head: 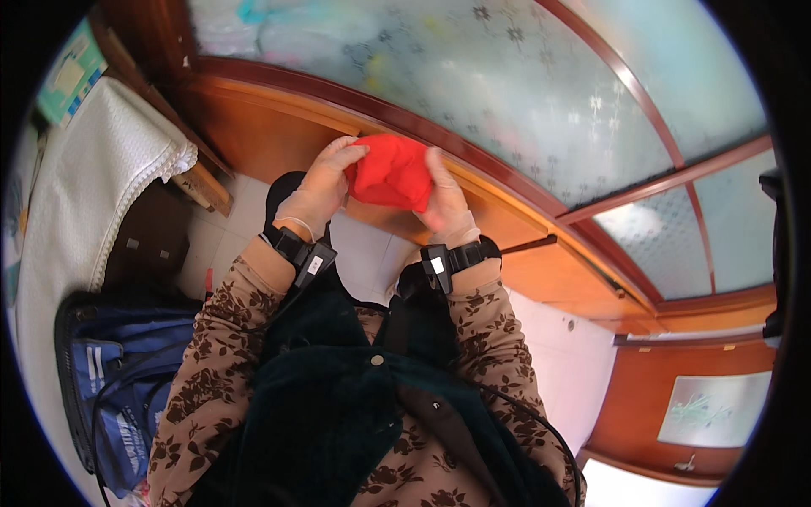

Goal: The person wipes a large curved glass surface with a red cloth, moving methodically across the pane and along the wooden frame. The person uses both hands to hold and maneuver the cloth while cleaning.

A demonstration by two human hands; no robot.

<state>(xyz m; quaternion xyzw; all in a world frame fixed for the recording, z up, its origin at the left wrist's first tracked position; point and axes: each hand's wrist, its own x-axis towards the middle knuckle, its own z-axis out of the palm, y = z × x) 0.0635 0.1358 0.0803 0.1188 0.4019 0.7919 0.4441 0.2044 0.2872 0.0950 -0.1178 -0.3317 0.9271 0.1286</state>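
Note:
A bunched piece of red cloth [391, 174] is held up between my two hands, above my knees. My left hand [322, 185], in a thin clear glove, grips its left edge with the thumb over the top. On the other side my right hand [447, 201], gloved as well, holds the right edge between thumb and fingers. The fingers behind the cloth are hidden. Each wrist wears a black strap with a small box.
In front stands a wooden cabinet [260, 130] with patterned frosted glass panels [481, 82]. To the left are a white cloth cover [82, 171] with a lace edge and a blue bag [127, 380]. A wooden door [633, 393] is at the lower right. Pale floor tiles [361, 244] show between my legs.

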